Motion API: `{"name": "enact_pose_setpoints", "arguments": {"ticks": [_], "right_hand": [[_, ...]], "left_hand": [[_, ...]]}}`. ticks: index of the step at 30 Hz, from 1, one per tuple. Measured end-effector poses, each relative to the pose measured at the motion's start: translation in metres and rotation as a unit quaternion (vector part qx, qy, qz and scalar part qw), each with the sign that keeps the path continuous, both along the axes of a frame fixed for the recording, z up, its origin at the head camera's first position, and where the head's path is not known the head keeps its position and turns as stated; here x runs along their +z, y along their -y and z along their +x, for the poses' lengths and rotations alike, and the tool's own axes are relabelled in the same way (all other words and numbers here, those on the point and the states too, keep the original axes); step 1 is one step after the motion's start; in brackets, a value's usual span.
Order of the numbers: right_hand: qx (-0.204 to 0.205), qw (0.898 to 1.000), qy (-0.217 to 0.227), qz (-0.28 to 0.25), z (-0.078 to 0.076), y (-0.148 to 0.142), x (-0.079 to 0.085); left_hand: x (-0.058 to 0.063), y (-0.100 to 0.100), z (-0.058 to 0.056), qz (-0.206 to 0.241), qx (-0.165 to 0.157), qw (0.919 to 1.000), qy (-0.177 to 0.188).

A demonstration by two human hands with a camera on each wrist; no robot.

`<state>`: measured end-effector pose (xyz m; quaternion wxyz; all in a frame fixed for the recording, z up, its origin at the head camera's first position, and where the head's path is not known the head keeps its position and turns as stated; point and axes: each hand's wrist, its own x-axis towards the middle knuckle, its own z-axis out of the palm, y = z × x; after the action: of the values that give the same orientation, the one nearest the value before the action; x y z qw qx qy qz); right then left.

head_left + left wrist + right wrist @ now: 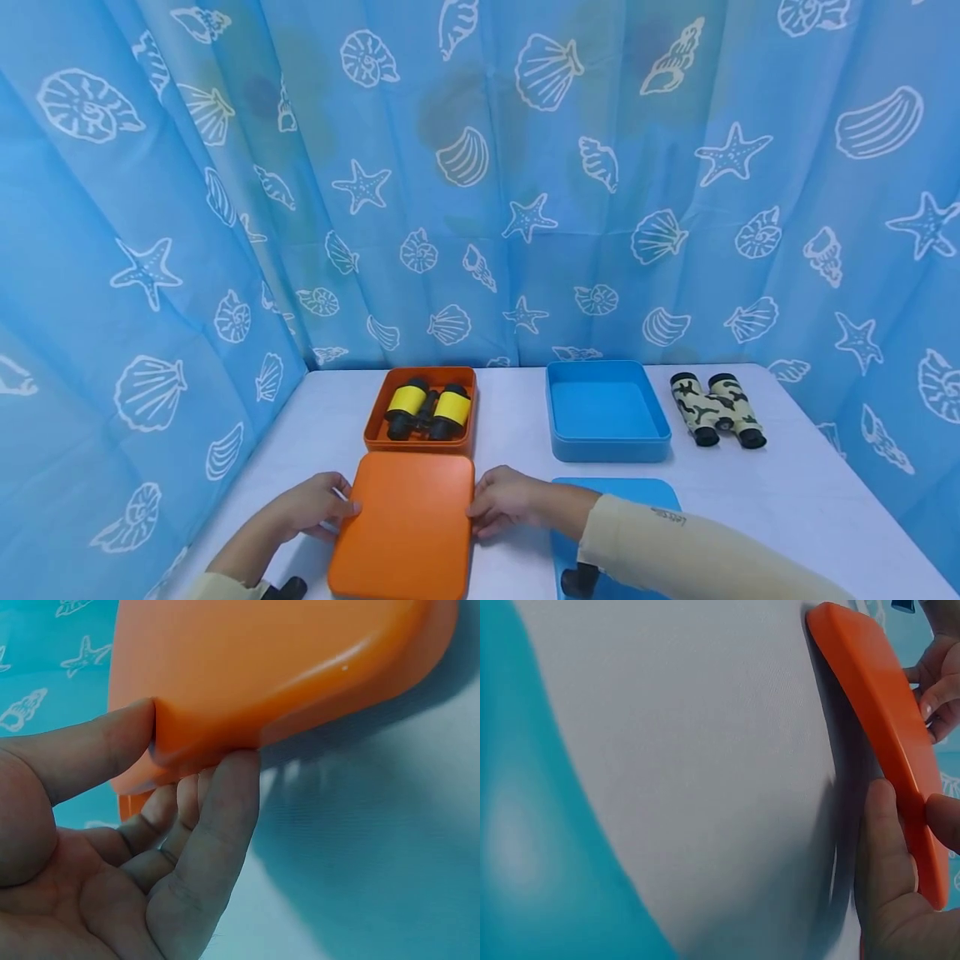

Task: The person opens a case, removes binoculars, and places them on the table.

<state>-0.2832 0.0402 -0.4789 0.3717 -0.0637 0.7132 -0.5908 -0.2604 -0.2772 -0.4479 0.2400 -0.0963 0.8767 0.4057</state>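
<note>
An orange lid is held between both hands, lifted off the table at least in part, as its shadow shows in the wrist views. My left hand pinches its left edge, thumb on top and fingers beneath. On the opposite edge my right hand pinches it the same way. Right behind the lid stands an orange box, open at the top. Yellow-and-black binoculars lie inside that box.
A blue open box stands right of the orange one. Its blue lid lies in front, partly under the right forearm. Camouflage binoculars lie at the right. A shell-patterned blue curtain borders the white table.
</note>
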Motion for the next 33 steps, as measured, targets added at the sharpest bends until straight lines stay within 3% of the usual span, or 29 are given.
{"name": "enact_pose_setpoints", "arguments": {"ticks": [8, 18, 33], "right_hand": [[0.006, 1.0, 0.003, 0.028, 0.005, -0.003, 0.002], [0.058, 0.995, -0.002, 0.083, 0.002, -0.001, 0.003], [0.038, 0.984, -0.08, 0.154, 0.009, 0.008, 0.0]], "left_hand": [[-0.013, -0.001, 0.001, 0.009, -0.016, 0.9998, 0.004], [-0.014, -0.003, 0.001, -0.039, -0.016, 0.999, 0.015], [-0.016, -0.009, 0.002, -0.111, -0.04, 0.9929, 0.015]]}}
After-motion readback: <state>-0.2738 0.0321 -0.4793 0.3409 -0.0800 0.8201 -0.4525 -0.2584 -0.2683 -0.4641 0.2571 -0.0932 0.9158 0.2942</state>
